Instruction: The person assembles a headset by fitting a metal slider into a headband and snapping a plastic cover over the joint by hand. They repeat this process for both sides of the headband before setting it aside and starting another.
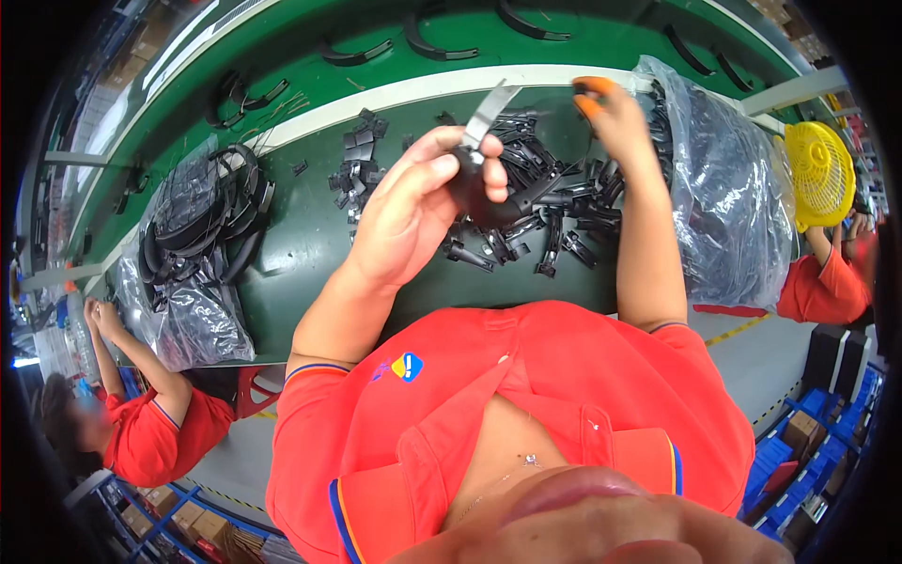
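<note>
My left hand (404,211) is closed round a black plastic part, from whose top a flat metal strip (489,115) sticks up, tilted to the right. Farther to the right, my right hand (620,127) grips an orange-handled tool (592,86); its working end is too blurred to tell. Below and between both hands lies a loose heap of black plastic parts (554,221) on the dark green table (305,235). Left of the heap, several small black pieces (357,155) lie close to my left hand.
A clear plastic bag (733,197) stands at the right. On the left, black curved headbands (202,221) pile on another bag (202,329). Beyond a white rail, more curved bands (442,52) lie on a green surface. A yellow fan (819,174) and co-workers (155,428) are at the sides.
</note>
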`<state>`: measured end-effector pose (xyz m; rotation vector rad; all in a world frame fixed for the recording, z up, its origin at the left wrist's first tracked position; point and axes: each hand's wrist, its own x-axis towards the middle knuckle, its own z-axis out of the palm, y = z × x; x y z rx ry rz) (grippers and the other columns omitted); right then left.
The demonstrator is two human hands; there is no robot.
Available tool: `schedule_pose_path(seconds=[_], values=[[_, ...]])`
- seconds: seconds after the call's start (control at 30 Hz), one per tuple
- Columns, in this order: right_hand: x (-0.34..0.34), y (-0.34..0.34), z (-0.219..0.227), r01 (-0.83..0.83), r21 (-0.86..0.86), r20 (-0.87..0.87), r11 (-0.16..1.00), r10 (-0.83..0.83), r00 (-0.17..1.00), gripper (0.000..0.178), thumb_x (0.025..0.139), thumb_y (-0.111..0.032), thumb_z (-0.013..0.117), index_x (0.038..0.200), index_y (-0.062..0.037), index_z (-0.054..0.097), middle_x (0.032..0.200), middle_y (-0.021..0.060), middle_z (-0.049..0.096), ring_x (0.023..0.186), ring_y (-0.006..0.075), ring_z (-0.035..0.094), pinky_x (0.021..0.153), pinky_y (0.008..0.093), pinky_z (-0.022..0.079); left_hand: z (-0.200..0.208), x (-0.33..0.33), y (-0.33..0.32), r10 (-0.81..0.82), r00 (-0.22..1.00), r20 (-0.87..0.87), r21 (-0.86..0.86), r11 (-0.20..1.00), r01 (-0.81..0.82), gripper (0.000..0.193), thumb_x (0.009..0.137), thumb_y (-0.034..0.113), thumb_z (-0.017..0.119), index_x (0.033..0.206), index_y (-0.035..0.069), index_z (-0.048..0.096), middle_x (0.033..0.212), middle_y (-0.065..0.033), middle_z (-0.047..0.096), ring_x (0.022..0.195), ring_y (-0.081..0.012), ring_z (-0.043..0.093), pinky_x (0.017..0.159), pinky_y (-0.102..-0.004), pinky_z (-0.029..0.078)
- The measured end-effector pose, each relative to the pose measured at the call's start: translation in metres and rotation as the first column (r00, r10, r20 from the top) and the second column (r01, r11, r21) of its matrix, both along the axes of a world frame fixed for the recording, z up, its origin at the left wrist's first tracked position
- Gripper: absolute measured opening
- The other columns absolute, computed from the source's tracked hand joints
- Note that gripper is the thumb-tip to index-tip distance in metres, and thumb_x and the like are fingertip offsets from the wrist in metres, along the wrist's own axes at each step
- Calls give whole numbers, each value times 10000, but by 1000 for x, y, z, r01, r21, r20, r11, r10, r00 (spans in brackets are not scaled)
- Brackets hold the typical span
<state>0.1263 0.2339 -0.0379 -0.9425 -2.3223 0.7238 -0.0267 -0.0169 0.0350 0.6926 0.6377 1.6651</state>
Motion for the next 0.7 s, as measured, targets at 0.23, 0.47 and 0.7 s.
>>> schedule_pose_path(seconds=[0.23, 0.47, 0.7], values=[[28, -91, 77, -433, -652, -703, 622, -283, 652, 336, 826, -41, 517, 1152, 0, 450, 683, -27, 393, 450, 28, 264, 426, 176, 236, -15, 8, 16, 57, 998, -36, -95, 994, -61, 316, 935, 208, 399, 1138, -24, 467, 951, -83, 551, 863, -133, 530, 839, -279, 418], [2, -123, 76, -575, -729, -662, 373, -170, 730, 275, 835, -121, 591, 1069, -18, 488, 649, 19, 512, 483, 89, 479, 460, 193, 369, -22, 13, 21, 39, 996, -78, -135, 990, -50, 402, 927, 326, 436, 1170, 6, 458, 812, -49, 527, 722, -112, 480, 695, -241, 395], [-8, -125, 65, -562, -669, -705, 486, -177, 687, 271, 813, -107, 633, 1034, -7, 514, 772, 90, 601, 595, 124, 567, 542, 211, 452, -19, 16, 24, 39, 998, -54, -177, 983, -48, 508, 900, 346, 496, 1262, 16, 357, 822, -52, 539, 677, -98, 498, 642, -217, 413]])
